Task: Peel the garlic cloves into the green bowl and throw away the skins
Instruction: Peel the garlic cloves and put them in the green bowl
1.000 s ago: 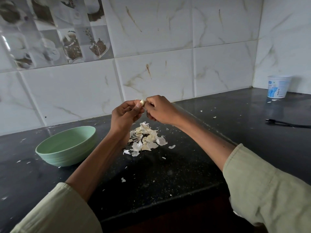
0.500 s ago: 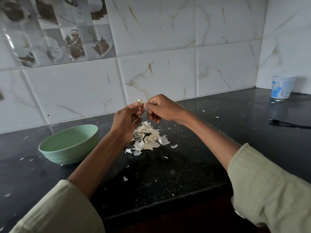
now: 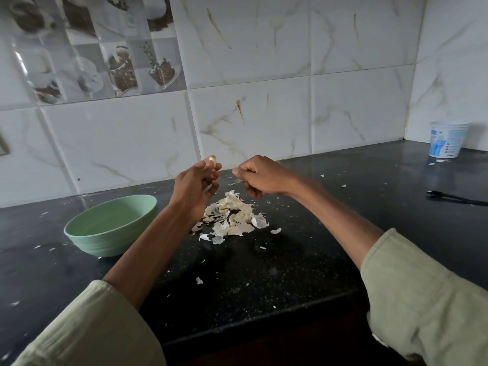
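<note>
Left hand (image 3: 194, 184) is pinching a garlic clove (image 3: 212, 160) at its fingertips, raised above the bench (image 3: 264, 273); right hand (image 3: 260, 178) is sitting just at 3 o'clock of it, apart, fingers curled and pinching a thin strip of skin (image 3: 234, 183) that is hanging below the thumb; both hands are hovering over the pile of skins (image 3: 232, 217) lying mid-bench; green bowl (image 3: 112, 224) is standing at 9 o'clock of the pile, near the left forearm, its inside not fully visible; loose flakes are lying scattered around; a white tub (image 3: 447, 140) is standing in the corner at 2 o'clock; a black cable (image 3: 454, 198) is lying at 3 o'clock.
</note>
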